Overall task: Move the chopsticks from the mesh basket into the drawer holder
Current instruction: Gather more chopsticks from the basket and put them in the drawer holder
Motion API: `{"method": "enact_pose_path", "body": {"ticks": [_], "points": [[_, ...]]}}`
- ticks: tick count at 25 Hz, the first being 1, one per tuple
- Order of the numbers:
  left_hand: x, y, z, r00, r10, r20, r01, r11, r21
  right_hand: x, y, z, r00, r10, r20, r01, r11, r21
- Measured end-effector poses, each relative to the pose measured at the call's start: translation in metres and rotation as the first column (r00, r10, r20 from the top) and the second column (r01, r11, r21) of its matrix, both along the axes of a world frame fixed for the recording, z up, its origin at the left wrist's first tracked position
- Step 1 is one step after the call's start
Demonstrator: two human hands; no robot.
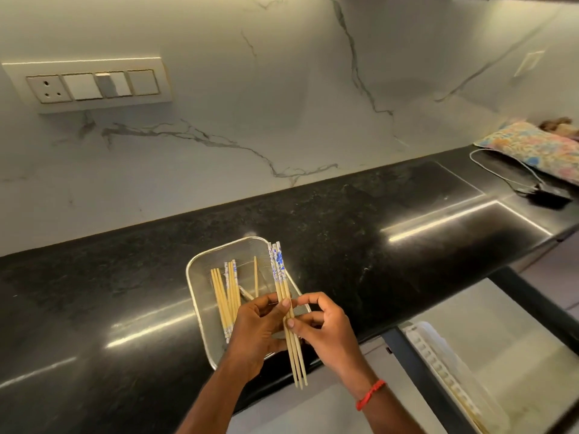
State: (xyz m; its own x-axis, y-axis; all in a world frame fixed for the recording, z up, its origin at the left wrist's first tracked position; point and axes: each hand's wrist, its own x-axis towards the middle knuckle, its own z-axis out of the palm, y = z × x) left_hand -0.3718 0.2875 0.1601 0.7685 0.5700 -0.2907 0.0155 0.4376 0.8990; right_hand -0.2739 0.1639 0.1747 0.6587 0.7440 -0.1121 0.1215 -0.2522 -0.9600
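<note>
Three chopsticks (279, 277) (blue-and-white patterned at the far ends, plain wood at the near tips) are held as one bundle above the near right corner of the mesh basket (193, 278), near tips jutting past the counter edge. Left hand (257, 330): fingers curled behind the bundle, thumb pressed across its front. Right hand (326, 327): thumb and fingertips pinching the same bundle just below the left thumb, index finger arched above. Remaining chopsticks (224, 297) lie loose inside the basket, mostly along its left side. Basket sits on the black counter (360, 233), near its front edge. Lower right, an open drawer (416, 364) contains a white ridged holder (438, 361), well apart from the bundle. Red thread band (370, 394) on the right wrist.
</note>
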Motion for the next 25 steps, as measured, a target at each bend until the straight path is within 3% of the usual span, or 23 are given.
{"method": "enact_pose_path", "body": {"ticks": [14, 25], "points": [[0.059, -0.077, 0.000, 0.980, -0.181, -0.084, 0.183, 0.983, 0.012, 0.038, -0.090, -0.016, 0.990, -0.134, -0.032, 0.134, 0.991, 0.000], [0.130, -0.191, -0.001, 0.938, -0.313, -0.148, 0.322, 0.945, 0.047, 0.090, -0.203, -0.017, 0.952, -0.301, -0.050, 0.304, 0.951, 0.052]]}}
